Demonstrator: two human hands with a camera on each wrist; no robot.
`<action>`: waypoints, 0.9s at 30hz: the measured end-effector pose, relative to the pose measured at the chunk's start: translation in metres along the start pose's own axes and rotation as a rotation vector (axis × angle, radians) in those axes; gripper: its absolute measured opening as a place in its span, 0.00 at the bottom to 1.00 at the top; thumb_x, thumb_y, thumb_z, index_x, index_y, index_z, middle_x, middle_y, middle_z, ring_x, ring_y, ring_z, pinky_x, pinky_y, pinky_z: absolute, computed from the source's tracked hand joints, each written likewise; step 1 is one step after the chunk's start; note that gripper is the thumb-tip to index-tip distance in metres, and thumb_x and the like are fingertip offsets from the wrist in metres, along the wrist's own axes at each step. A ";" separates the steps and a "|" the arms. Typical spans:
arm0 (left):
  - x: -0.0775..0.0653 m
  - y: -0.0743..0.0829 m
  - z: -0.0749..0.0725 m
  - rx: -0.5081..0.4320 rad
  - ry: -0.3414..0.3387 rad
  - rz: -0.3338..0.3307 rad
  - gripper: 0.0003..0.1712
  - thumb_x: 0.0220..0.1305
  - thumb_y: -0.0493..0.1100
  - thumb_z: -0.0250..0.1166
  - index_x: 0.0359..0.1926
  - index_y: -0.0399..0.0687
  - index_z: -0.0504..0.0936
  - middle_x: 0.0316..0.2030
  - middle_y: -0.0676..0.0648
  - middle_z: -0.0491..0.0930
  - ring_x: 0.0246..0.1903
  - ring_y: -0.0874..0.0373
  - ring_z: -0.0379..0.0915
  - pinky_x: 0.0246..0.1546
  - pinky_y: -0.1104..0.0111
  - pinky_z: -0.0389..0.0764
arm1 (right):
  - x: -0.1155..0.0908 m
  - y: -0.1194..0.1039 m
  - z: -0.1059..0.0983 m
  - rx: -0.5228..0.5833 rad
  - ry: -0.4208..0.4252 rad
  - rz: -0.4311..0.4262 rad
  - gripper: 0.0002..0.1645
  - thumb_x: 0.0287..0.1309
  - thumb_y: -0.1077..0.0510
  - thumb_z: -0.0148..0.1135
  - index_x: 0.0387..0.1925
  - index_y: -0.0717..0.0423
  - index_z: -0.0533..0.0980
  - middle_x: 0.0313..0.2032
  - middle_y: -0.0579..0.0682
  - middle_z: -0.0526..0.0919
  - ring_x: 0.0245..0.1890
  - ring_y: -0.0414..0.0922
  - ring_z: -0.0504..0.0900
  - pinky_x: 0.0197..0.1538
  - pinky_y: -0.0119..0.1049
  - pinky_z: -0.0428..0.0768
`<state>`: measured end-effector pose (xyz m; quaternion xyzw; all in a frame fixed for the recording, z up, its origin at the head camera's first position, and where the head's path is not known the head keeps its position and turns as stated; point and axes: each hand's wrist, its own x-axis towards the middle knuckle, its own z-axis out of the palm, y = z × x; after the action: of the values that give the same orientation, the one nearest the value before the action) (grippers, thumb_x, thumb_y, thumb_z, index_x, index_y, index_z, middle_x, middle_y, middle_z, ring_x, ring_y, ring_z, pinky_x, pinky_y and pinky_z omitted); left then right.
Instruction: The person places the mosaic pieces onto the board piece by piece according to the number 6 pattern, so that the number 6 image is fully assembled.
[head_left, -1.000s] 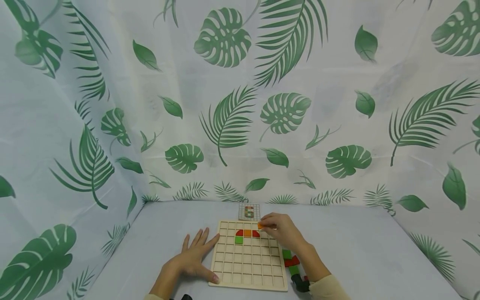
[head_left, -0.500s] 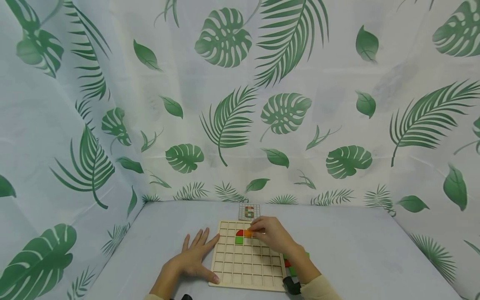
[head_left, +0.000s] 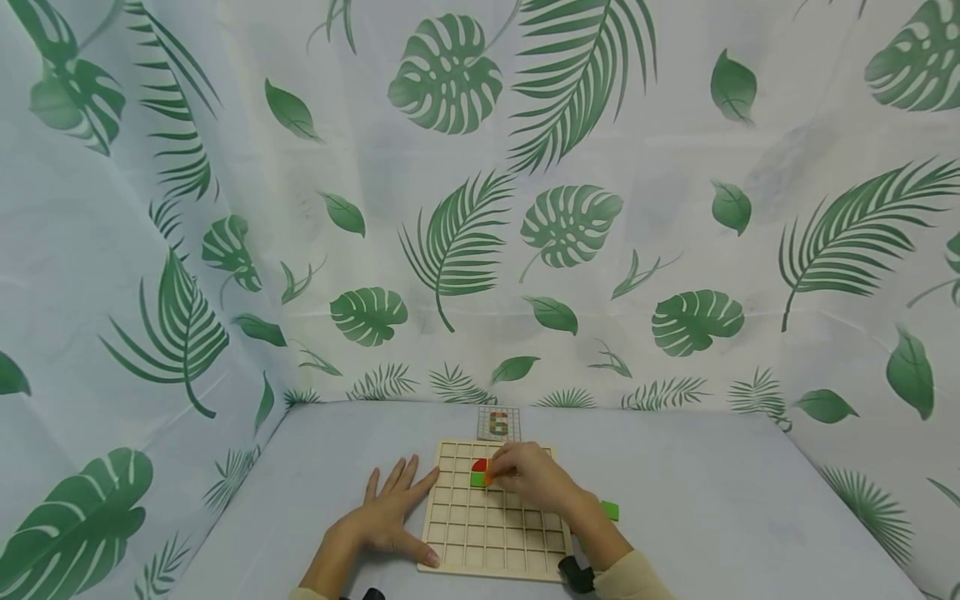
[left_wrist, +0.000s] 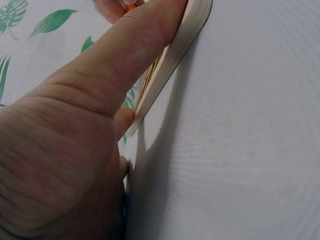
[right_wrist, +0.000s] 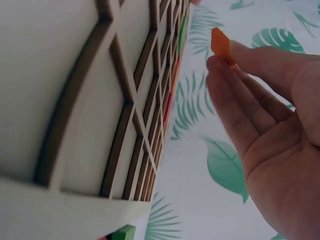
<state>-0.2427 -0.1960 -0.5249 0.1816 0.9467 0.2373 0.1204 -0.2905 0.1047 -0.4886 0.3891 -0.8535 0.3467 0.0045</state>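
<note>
A pale wooden grid board [head_left: 487, 533] lies on the table. My left hand [head_left: 386, 517], fingers spread, rests along its left edge, with the thumb touching the near left corner. Above the board's upper part, my right hand [head_left: 536, 482] pinches an orange tile [right_wrist: 220, 45] between thumb and fingertips. In the right wrist view this tile is off the board's surface. A red rounded tile [head_left: 479, 465] sits in a cell, with a green square tile [head_left: 477, 480] directly below it. To their right, an orange tile [right_wrist: 175, 74] and another red tile [right_wrist: 168, 106] are mostly hidden by my right hand in the head view.
A small card [head_left: 498, 424] with a gridded figure of coloured cells lies beyond the board's far edge. Loose pieces, among them a green tile [head_left: 611, 510], lie right of the board, partly behind my right forearm. A leaf-patterned curtain [head_left: 480, 250] surrounds the table.
My right hand has moved left and towards me over the board, carrying the orange tile from near the upper right cells to beside the green tile. The left hand stays put.
</note>
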 end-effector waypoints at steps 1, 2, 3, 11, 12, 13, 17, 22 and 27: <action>0.000 0.000 0.000 -0.001 0.000 -0.001 0.78 0.34 0.80 0.78 0.83 0.61 0.53 0.83 0.35 0.37 0.83 0.34 0.27 0.73 0.28 0.24 | 0.000 -0.001 0.001 -0.009 -0.003 -0.008 0.07 0.63 0.67 0.70 0.40 0.56 0.90 0.42 0.49 0.89 0.44 0.42 0.86 0.44 0.30 0.86; 0.000 0.000 0.000 -0.002 0.001 -0.001 0.78 0.34 0.80 0.78 0.83 0.61 0.53 0.83 0.35 0.37 0.83 0.34 0.27 0.73 0.28 0.24 | 0.001 -0.002 0.002 -0.019 -0.006 -0.019 0.07 0.62 0.67 0.70 0.39 0.56 0.90 0.42 0.48 0.89 0.43 0.42 0.86 0.44 0.30 0.86; 0.000 -0.001 0.001 -0.003 -0.001 -0.004 0.78 0.34 0.80 0.78 0.83 0.62 0.53 0.83 0.35 0.37 0.83 0.35 0.27 0.73 0.28 0.24 | 0.001 -0.002 0.002 -0.027 -0.008 -0.029 0.07 0.62 0.67 0.71 0.39 0.56 0.90 0.41 0.48 0.90 0.43 0.41 0.86 0.44 0.30 0.86; 0.001 -0.002 0.002 -0.004 -0.003 -0.002 0.78 0.35 0.80 0.78 0.83 0.62 0.53 0.84 0.35 0.37 0.83 0.35 0.26 0.73 0.28 0.24 | 0.003 -0.006 0.007 -0.023 -0.061 -0.028 0.06 0.62 0.67 0.71 0.39 0.57 0.90 0.40 0.47 0.91 0.43 0.39 0.85 0.47 0.32 0.86; 0.001 -0.002 0.002 -0.008 -0.002 -0.001 0.78 0.35 0.80 0.78 0.83 0.61 0.53 0.84 0.35 0.37 0.83 0.35 0.26 0.73 0.28 0.24 | 0.003 -0.006 0.007 -0.023 -0.067 -0.024 0.06 0.62 0.67 0.71 0.39 0.57 0.90 0.40 0.47 0.91 0.43 0.38 0.85 0.47 0.32 0.85; 0.001 -0.002 0.001 -0.011 -0.002 0.001 0.78 0.35 0.79 0.78 0.83 0.61 0.53 0.84 0.35 0.36 0.83 0.35 0.26 0.73 0.28 0.24 | 0.003 -0.007 0.007 -0.022 -0.072 -0.019 0.06 0.61 0.66 0.72 0.40 0.57 0.90 0.40 0.46 0.91 0.42 0.38 0.85 0.47 0.31 0.85; 0.002 -0.003 0.002 -0.009 0.007 0.003 0.78 0.34 0.80 0.79 0.83 0.61 0.53 0.83 0.35 0.36 0.83 0.35 0.26 0.73 0.28 0.23 | 0.004 -0.008 0.009 -0.041 -0.090 -0.002 0.06 0.60 0.65 0.74 0.39 0.57 0.90 0.39 0.45 0.91 0.40 0.36 0.84 0.46 0.31 0.85; 0.003 -0.004 0.004 0.002 0.012 -0.001 0.79 0.33 0.81 0.78 0.83 0.62 0.53 0.83 0.35 0.37 0.83 0.36 0.26 0.73 0.28 0.24 | 0.005 -0.010 0.011 -0.067 -0.114 0.020 0.06 0.59 0.65 0.74 0.39 0.56 0.90 0.38 0.44 0.91 0.41 0.34 0.84 0.46 0.30 0.85; 0.001 -0.003 0.003 -0.008 0.008 0.003 0.78 0.33 0.80 0.79 0.83 0.61 0.53 0.83 0.34 0.37 0.83 0.35 0.26 0.73 0.28 0.24 | 0.005 -0.012 0.013 -0.093 -0.122 0.028 0.05 0.59 0.64 0.74 0.37 0.55 0.90 0.38 0.44 0.91 0.39 0.34 0.84 0.44 0.29 0.84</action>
<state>-0.2437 -0.1964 -0.5293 0.1815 0.9460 0.2420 0.1167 -0.2829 0.0879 -0.4902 0.3968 -0.8727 0.2823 -0.0342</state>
